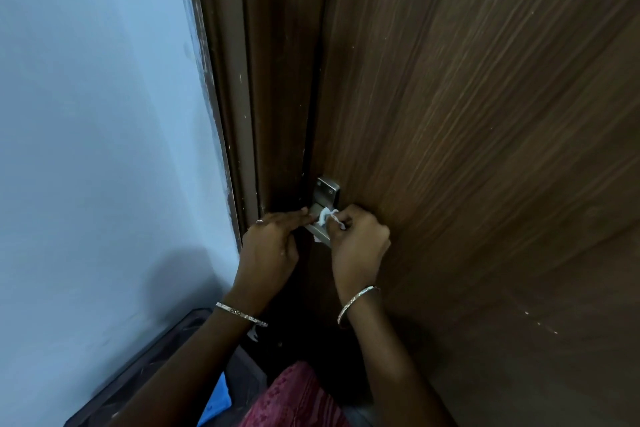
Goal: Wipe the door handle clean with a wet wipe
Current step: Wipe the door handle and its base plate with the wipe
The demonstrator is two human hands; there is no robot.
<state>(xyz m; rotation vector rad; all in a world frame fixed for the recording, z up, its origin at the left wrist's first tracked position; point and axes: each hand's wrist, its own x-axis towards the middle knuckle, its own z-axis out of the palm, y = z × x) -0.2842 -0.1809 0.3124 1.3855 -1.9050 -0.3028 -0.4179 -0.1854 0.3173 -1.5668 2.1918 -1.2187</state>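
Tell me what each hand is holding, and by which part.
The right hand pinches the wet wipe by its bunched end, against the door handle. The left hand holds nothing; its straight fingers touch the handle.

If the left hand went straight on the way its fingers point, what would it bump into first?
Probably the white wipe, bunched on the door handle and pinched by the right hand. The left hand has straight fingertips almost against it, though depth is unclear.

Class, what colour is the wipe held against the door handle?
The wet wipe is white; the head view shows it.
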